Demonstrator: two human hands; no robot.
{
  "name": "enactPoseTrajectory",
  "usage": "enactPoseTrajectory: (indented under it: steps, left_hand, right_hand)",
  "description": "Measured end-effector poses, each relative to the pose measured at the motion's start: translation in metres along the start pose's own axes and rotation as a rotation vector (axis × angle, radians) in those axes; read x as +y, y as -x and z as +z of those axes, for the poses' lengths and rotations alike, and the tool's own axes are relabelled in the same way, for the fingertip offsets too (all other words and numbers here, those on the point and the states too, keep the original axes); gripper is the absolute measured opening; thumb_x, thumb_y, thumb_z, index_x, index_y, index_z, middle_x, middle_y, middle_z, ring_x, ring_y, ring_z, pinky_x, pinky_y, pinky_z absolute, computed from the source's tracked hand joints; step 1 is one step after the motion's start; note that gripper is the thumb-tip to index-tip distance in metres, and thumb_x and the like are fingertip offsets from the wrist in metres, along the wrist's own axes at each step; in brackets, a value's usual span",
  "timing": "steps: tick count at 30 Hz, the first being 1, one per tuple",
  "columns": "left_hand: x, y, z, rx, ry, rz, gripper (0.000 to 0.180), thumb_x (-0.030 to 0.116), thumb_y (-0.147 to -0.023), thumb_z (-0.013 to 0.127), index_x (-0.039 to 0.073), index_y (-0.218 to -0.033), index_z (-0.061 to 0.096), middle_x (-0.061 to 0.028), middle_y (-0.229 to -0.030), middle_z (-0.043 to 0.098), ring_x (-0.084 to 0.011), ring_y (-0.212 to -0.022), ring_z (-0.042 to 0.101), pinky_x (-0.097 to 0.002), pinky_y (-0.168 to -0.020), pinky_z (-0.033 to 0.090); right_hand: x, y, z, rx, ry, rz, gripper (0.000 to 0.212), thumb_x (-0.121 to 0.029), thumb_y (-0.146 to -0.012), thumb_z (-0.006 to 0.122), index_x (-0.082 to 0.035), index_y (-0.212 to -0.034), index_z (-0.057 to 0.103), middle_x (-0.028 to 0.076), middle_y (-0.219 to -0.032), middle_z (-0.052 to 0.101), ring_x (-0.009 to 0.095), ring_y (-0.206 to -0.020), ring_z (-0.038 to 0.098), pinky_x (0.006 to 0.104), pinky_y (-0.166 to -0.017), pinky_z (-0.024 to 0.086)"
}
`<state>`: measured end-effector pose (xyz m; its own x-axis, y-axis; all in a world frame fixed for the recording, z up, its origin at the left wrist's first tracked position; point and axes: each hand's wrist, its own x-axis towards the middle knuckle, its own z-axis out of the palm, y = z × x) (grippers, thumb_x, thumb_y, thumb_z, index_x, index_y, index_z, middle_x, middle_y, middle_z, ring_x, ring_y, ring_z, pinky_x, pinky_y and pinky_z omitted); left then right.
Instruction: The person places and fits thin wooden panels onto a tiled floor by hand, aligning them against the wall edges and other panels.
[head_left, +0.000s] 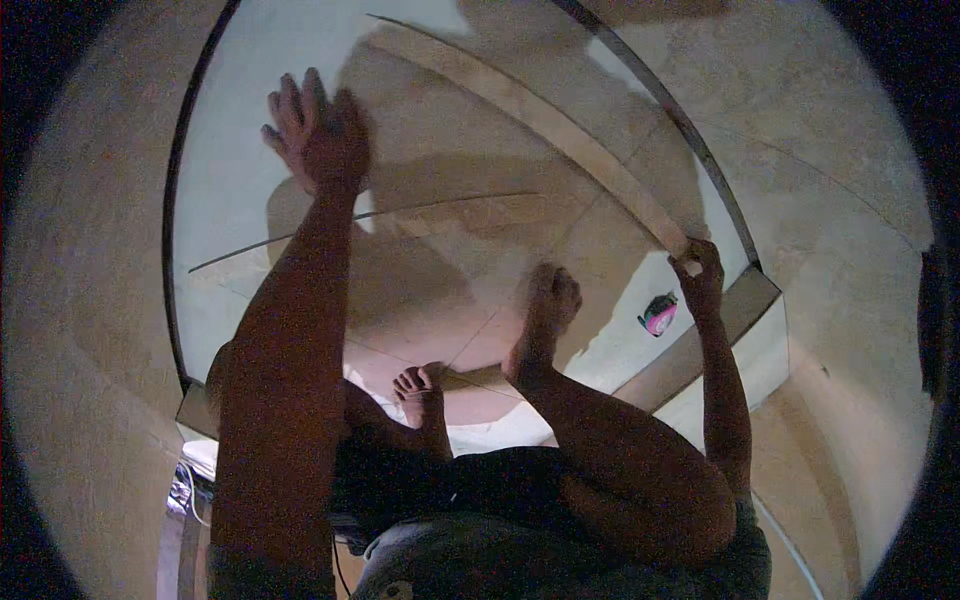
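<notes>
My left hand (pixel 318 135) is at the upper left with its fingers spread and nothing in them. It appears above the pale surface; whether it touches is unclear. At the right, my right hand (pixel 700 268) has its fingers closed on the near end of a long flat tan strip (pixel 540 115), which runs away to the upper left. A second long strip (pixel 450 218) lies nearer me, partly hidden behind my left forearm. Beside my right hand lies a small pink and black object (pixel 658 314), possibly a tape measure.
A dark edge (pixel 715 170) borders the pale area (pixel 235 120) on both sides. At the lower right stands a board-like wall (pixel 735 345). My bare feet (pixel 545 310) rest inside the bordered area. A white cable (pixel 190 490) hangs at the lower left. Dim light and shadows blur details.
</notes>
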<state>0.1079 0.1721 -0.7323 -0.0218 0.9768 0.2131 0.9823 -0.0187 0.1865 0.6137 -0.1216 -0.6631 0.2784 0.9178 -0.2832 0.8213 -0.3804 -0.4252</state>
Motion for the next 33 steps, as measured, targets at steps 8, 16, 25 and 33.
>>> enactPoseTrajectory:
  steps: [8,16,25,33]
  left_hand:
    - [0.016,-0.002,-0.002,-0.020,0.128,-0.038,0.058,0.040,-0.091,0.055,0.010,-0.140,0.049,-0.0177,-0.153,0.035,-0.0387,-0.145,0.024,-0.0622,-0.116,0.012]
    - [0.018,-0.003,-0.008,-0.023,0.172,-0.076,0.053,0.039,-0.093,0.053,0.011,-0.137,0.051,-0.0163,-0.153,0.034,-0.0382,-0.145,0.023,-0.0617,-0.116,0.013]
    - [0.008,-0.002,-0.009,0.007,0.083,-0.032,0.052,0.040,-0.095,0.053,0.015,-0.140,0.049,-0.0140,-0.153,0.036,-0.0363,-0.144,0.027,-0.0605,-0.115,0.017]
    - [0.014,-0.002,-0.001,0.002,0.042,-0.032,0.053,0.042,-0.095,0.053,0.017,-0.141,0.048,-0.0132,-0.153,0.036,-0.0352,-0.145,0.026,-0.0616,-0.115,0.016]
  right_hand:
    - [0.031,0.012,-0.003,0.014,-0.007,-0.062,0.037,-0.005,-0.075,0.082,-0.002,-0.106,0.063,0.010,-0.108,0.062,0.023,-0.103,0.060,0.0346,-0.092,0.049]
    - [0.035,0.008,-0.008,-0.045,0.114,-0.101,0.041,-0.007,-0.078,0.081,-0.002,-0.113,0.060,0.013,-0.115,0.060,0.027,-0.107,0.058,0.0379,-0.092,0.048]
    - [-0.078,-0.032,0.009,0.007,0.228,-0.288,0.054,-0.029,-0.081,0.079,-0.004,-0.124,0.058,0.019,-0.120,0.061,0.039,-0.116,0.053,0.0471,-0.102,0.040]
    - [-0.089,-0.054,0.017,-0.005,0.339,-0.330,0.048,-0.033,-0.087,0.071,0.000,-0.120,0.058,0.021,-0.111,0.061,0.041,-0.110,0.053,0.0488,-0.098,0.041]
